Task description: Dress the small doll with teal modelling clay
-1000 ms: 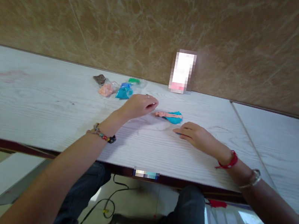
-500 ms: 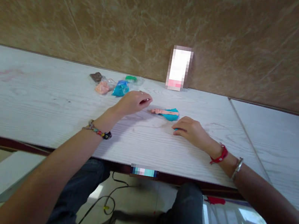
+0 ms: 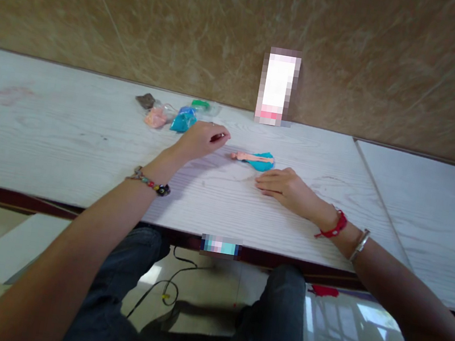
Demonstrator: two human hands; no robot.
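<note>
A flat blue clay piece lies on the white table, with a thin pink clay figure along it. My left hand hovers to the left of the figure, its thumb and fingertips drawn together; whatever may be between them is hidden. Just in front of the blue piece, my right hand rests palm down with its fingers stretched out over the tabletop. What is under those fingers cannot be seen.
Behind my left hand lie small bags of clay: blue, pink, brown and green. A blurred-out phone-like object leans against the marbled wall. The table ends just before my knees.
My right hand has flattened from a pinch on a bit of blue clay, which no longer shows. The left hand keeps its pose. The whole view has shifted slightly.
</note>
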